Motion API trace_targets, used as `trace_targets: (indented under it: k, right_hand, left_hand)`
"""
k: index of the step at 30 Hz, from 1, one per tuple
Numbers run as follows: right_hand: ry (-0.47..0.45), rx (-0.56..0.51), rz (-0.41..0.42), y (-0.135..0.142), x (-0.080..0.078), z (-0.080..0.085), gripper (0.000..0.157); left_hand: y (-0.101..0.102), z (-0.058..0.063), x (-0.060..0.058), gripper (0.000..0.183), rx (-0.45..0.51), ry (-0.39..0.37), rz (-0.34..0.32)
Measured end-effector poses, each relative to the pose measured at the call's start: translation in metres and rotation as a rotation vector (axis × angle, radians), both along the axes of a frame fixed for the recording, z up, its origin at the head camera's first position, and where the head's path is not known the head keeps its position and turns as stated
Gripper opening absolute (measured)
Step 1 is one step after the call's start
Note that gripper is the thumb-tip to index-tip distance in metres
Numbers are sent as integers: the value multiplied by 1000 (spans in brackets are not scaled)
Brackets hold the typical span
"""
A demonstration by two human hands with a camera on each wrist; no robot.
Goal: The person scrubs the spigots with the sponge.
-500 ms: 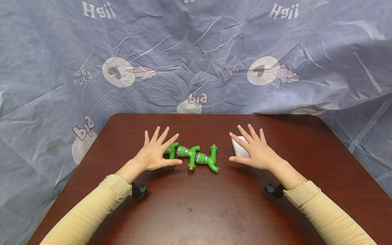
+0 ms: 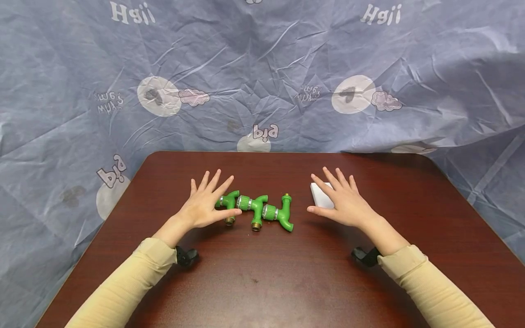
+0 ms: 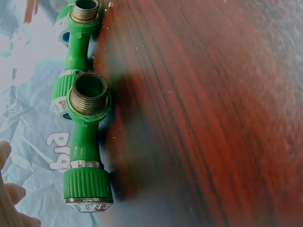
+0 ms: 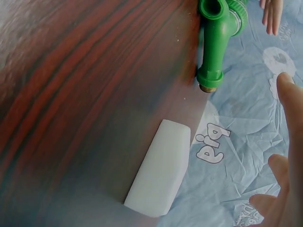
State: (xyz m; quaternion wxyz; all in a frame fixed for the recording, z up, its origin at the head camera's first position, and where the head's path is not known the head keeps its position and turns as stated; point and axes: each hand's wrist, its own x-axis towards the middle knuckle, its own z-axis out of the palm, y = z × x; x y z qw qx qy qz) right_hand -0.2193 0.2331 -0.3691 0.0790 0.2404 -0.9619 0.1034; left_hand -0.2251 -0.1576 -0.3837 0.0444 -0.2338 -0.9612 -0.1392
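Three green plastic taps with ribbed knobs lie in a row on the table. My left hand point(image 2: 201, 206), fingers spread, hovers over the left tap point(image 2: 231, 203) and partly covers it. The middle tap point(image 2: 257, 212) has its brass threaded end toward me; the right tap point(image 2: 283, 214) lies turned the other way, its spout toward me. My right hand point(image 2: 346, 205) is also spread, above a white block point(image 4: 158, 170) that it partly hides in the head view. Neither hand holds anything. In the left wrist view, a tap's threaded inlet point(image 3: 89, 94) shows close up.
The dark red-brown wooden table point(image 2: 254, 282) has rounded far corners. Behind it hangs a wrinkled grey-blue printed cloth point(image 2: 262, 59). A black wrist camera mount point(image 2: 187, 256) sits under the left wrist, another mount point(image 2: 364, 256) under the right.
My left hand has shifted slightly left, uncovering more of the left tap. The right hand's fingers have moved a little to the right. The taps and white block stay in place.
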Motion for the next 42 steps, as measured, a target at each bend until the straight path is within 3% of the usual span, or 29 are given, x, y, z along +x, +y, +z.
trace_targets:
  k: [12, 19, 23, 27, 30, 37, 42]
  right_hand:
    - [-34, -174, -101, -1, 2, -8, 98]
    - [-58, -298, -126, 3, 5, -20, 102]
    - [-92, -375, -136, 5, 7, -28, 102]
    - [-139, -465, -150, 5, 7, -36, 101]
    - [-162, -515, -158, 5, 6, -42, 101]
    - [-157, -570, -184, 7, 2, -60, 99]
    - [-142, -595, -183, 9, 0, -68, 101]
  left_hand:
    - [-7, -14, 1, 86, 299, -99, 75]
    - [-15, -29, 3, 86, 596, -240, 135]
    - [-20, -38, 2, 87, 712, -300, 160]
    - [-20, -38, 6, 88, 836, -350, 148]
    - [-19, -37, 10, 85, 904, -342, 138]
    - [-22, -59, 2, 78, 897, -283, 203]
    - [-23, -62, 1, 72, 852, -241, 211]
